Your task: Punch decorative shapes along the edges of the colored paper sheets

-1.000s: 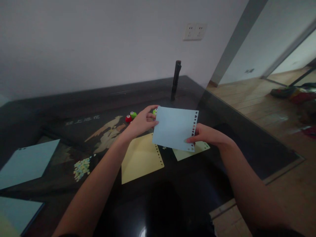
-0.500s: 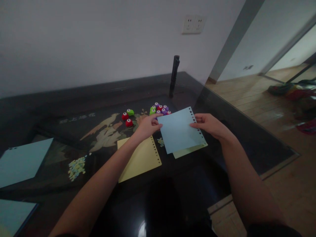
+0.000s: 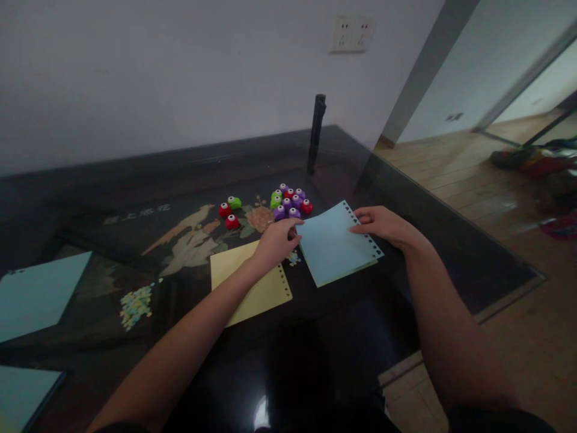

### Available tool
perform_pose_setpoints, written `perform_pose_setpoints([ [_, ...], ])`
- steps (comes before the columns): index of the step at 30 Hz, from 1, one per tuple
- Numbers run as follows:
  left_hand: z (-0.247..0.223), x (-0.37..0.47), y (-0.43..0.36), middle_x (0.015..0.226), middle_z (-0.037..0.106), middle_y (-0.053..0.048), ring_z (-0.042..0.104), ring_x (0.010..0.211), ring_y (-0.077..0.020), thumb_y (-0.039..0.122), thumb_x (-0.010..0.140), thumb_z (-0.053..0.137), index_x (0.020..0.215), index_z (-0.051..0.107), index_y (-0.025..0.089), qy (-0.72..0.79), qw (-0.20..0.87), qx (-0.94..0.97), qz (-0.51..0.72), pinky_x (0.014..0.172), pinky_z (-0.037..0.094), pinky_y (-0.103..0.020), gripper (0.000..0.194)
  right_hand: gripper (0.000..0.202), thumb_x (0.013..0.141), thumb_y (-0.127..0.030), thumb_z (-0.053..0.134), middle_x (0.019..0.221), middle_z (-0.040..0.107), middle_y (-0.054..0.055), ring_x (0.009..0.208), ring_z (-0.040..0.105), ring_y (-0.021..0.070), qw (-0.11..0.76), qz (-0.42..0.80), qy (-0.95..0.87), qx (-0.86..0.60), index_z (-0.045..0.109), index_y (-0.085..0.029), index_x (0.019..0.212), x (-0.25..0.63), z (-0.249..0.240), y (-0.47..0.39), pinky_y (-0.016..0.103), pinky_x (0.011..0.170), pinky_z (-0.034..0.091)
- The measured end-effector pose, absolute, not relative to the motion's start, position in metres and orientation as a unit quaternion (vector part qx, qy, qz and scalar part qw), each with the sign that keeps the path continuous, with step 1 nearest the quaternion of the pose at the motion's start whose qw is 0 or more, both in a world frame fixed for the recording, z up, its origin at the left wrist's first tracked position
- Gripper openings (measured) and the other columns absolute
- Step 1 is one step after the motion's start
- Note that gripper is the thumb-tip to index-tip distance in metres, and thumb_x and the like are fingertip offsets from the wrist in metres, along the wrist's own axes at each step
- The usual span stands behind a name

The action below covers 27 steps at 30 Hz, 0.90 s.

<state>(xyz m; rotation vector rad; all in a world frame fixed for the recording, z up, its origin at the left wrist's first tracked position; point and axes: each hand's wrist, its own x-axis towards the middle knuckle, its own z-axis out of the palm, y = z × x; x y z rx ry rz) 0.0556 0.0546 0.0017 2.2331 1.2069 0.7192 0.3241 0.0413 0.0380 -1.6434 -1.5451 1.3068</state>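
Observation:
A light blue sheet of paper [image 3: 336,243] with a row of punched holes along its right edge lies nearly flat over another sheet, whose pale edge just shows below it. My left hand [image 3: 279,240] pinches its upper left corner between thumb and fingers. On the punched right edge, my right hand [image 3: 378,225] grips the paper, thumb on top and fingers curled at the far side. A yellow sheet [image 3: 252,294], also punched on its right edge, rests on the table under my left forearm. Small paper bits [image 3: 294,258] lie between the two sheets.
Several purple, red and green eye-topped pieces [image 3: 291,201] cluster behind the sheets; red and green ones [image 3: 231,221] sit left of them. Punched paper bits [image 3: 136,305] are heaped at left, near blue sheets [image 3: 42,294]. A black upright object [image 3: 318,120] stands at the back.
The blue sheet has come down and now almost covers the paler sheet beneath it. My left hand moved slightly down and right with its corner; my right hand stayed at the punched edge.

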Motion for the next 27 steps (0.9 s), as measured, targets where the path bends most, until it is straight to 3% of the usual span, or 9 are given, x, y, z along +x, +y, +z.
perform_pose_setpoints([
  [12,-0.002,0.053,0.054,0.108,0.057,-0.009,0.055,0.099,-0.0243,0.021,0.073,0.069,0.109,0.061,0.017,0.44,0.188,0.845,0.24,0.088,0.044,-0.039,0.037,0.025,0.06,-0.023,0.074,0.066,0.069,0.002,0.057,0.061,0.0179,0.227,0.469,-0.585,-0.621,0.067,-0.018,0.084,0.324,0.028,0.047,0.03,0.053,0.046],
  [27,-0.002,0.054,0.054,0.107,0.06,-0.009,0.054,0.101,-0.026,0.023,0.073,0.07,0.108,0.061,0.018,0.454,0.185,0.843,0.22,0.09,0.042,-0.042,0.036,0.027,0.06,-0.026,0.072,0.058,0.062,-0.001,0.052,0.055,0.0144,0.189,0.392,-0.64,-0.634,0.064,-0.017,0.084,0.329,0.016,0.054,0.027,0.051,0.04],
])
